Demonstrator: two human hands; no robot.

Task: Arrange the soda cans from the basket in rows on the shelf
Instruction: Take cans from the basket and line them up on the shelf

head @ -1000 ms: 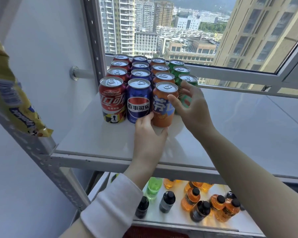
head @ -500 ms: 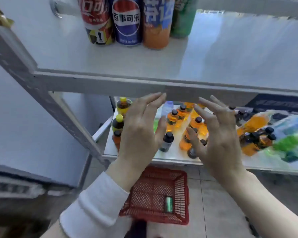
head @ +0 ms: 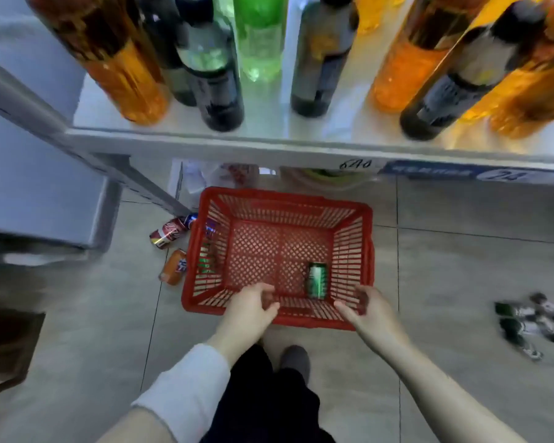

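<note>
Lying on the floor at centre left, a red can and an orange can sit just beside the red basket. The left hand hovers over the basket's near rim, fingers loosely curled, empty. One green can lies on its side inside the basket, lower right corner. The right hand hovers at the near right rim, fingers relaxed, holding nothing.

Your red basket sits on the floor; one green can lies flat inside, by its right wall.
</note>
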